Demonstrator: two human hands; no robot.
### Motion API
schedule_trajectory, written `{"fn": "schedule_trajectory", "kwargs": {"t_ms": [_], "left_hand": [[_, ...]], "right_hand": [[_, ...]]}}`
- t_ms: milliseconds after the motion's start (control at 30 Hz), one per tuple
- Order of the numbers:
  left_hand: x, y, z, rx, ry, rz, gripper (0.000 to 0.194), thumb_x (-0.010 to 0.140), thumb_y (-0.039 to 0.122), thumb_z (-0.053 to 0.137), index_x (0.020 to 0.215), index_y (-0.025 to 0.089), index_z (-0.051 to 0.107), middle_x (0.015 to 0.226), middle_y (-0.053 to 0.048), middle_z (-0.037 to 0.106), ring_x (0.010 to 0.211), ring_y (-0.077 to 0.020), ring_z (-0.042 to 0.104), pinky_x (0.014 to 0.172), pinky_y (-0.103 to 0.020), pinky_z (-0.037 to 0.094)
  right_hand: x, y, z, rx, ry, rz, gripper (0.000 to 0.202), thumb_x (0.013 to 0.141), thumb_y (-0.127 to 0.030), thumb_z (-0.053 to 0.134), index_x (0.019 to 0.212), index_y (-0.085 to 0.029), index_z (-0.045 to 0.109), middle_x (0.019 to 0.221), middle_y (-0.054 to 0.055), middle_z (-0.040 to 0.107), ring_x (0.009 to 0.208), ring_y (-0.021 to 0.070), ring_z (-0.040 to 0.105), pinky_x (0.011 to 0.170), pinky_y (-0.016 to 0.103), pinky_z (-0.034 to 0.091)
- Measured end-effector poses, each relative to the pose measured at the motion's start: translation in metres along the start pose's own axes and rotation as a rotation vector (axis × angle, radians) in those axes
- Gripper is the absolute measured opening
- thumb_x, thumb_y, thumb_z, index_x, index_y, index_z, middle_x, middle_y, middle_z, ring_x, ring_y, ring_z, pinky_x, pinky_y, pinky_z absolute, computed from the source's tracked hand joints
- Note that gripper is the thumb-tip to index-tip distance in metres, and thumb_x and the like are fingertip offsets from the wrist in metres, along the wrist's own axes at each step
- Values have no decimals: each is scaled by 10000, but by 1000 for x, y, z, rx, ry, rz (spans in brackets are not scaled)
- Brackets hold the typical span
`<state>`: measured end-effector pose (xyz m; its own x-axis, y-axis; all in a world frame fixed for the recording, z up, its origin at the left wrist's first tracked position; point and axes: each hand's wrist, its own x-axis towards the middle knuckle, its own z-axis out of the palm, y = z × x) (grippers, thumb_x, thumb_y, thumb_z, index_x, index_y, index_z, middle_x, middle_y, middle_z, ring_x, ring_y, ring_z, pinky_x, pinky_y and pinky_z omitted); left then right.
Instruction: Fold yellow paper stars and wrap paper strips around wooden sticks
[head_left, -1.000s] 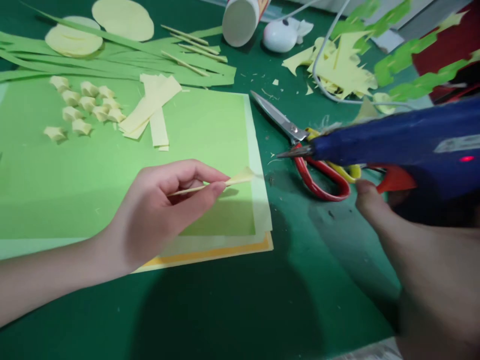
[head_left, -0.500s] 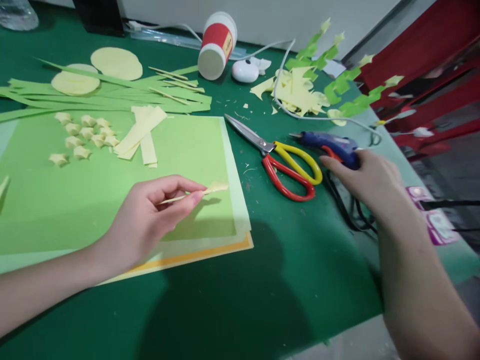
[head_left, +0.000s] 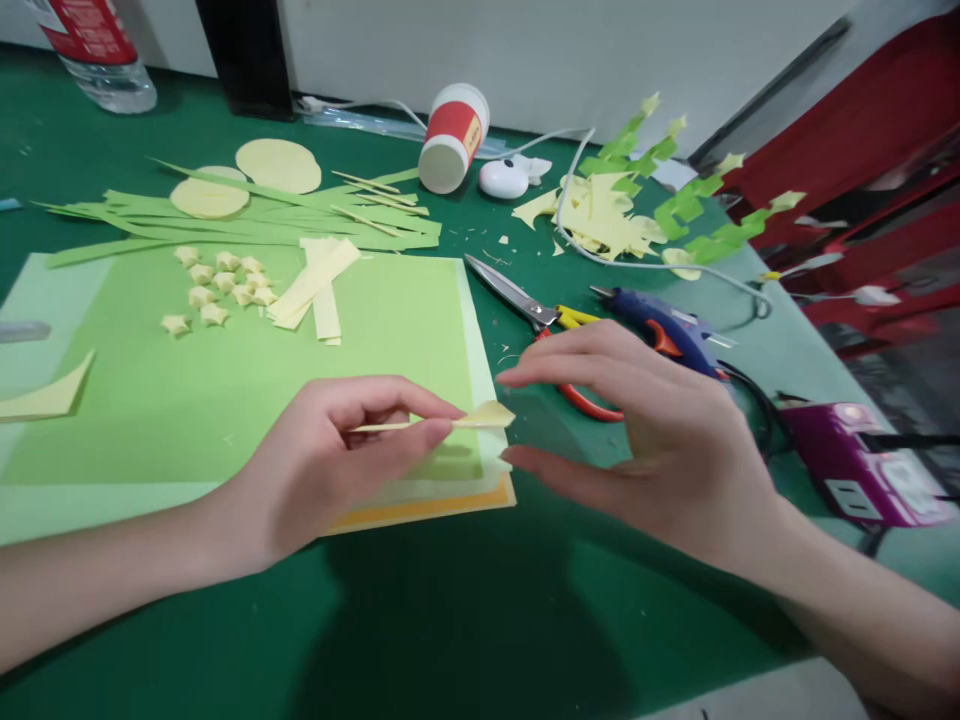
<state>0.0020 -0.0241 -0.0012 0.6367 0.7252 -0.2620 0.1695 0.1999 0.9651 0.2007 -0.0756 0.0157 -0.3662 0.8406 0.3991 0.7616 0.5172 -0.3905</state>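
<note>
Between thumb and fingers, my left hand point(head_left: 360, 460) pinches a pale yellow paper piece point(head_left: 489, 414) with a thin stem and a flared end that points right. My right hand point(head_left: 645, 430) is open around that flared end, thumb and fingers apart and not touching it. Behind the right hand lie scissors point(head_left: 517, 297) with red and yellow handles, partly covered by it. A blue glue gun point(head_left: 667, 325) rests on the table just beyond. Green paper sheets point(head_left: 405, 340) are under my left hand.
Folded paper stars point(head_left: 225, 282) and cream paper strips point(head_left: 315, 285) lie on the sheets. Behind are green strips point(head_left: 262, 222), a tipped paper cup point(head_left: 453, 138), a white earbud case point(head_left: 504, 179) and paper scraps point(head_left: 604, 215). A purple power strip point(head_left: 862, 465) sits at right.
My right hand has let go of the glue gun, leaving it on the table, and moved left to the paper piece. My left hand keeps its pinch. The view has shifted.
</note>
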Motion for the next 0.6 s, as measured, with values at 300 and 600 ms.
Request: {"fn": "schedule_trajectory", "kwargs": {"t_ms": [300, 600], "left_hand": [[-2, 2, 0, -16, -10, 62, 124, 732, 146, 584, 721, 227, 676, 512, 82, 500, 416, -1, 348, 350, -70, 245], [-4, 7, 3, -34, 28, 9, 126, 700, 118, 594, 670, 202, 683, 508, 62, 532, 414, -16, 388, 343, -88, 272]], "right_hand": [[13, -6, 11, 262, 15, -38, 146, 728, -83, 615, 808, -192, 559, 711, 26, 596, 691, 138, 552, 632, 306, 479], [15, -8, 11, 76, 82, -184, 162, 684, -30, 619, 714, -181, 568, 646, 20, 584, 608, 126, 545, 603, 298, 496]]}}
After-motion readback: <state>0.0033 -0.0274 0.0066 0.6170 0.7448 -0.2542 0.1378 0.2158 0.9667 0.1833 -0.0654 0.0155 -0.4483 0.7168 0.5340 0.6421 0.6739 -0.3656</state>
